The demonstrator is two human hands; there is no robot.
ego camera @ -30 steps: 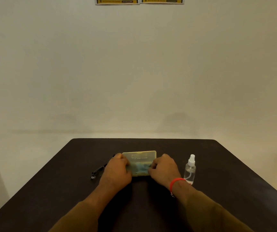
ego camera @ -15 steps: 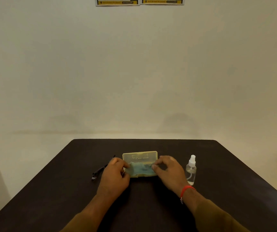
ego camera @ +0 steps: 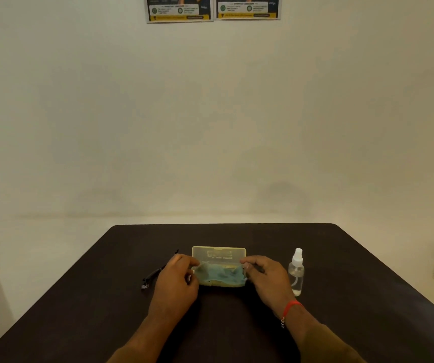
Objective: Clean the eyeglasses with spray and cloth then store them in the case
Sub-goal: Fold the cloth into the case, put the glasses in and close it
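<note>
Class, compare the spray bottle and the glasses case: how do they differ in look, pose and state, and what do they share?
The spray bottle stands upright; the case lies flat, lid open. The spray bottle is clear with a white nozzle; the case is pale yellow. The spray bottle stands untouched; the case holds a blue cloth that the left hand and right hand pinch at its ends. Both rest on the dark table.

One head-worn wide view, forward and down onto the table (ego camera: 347,260)
</note>
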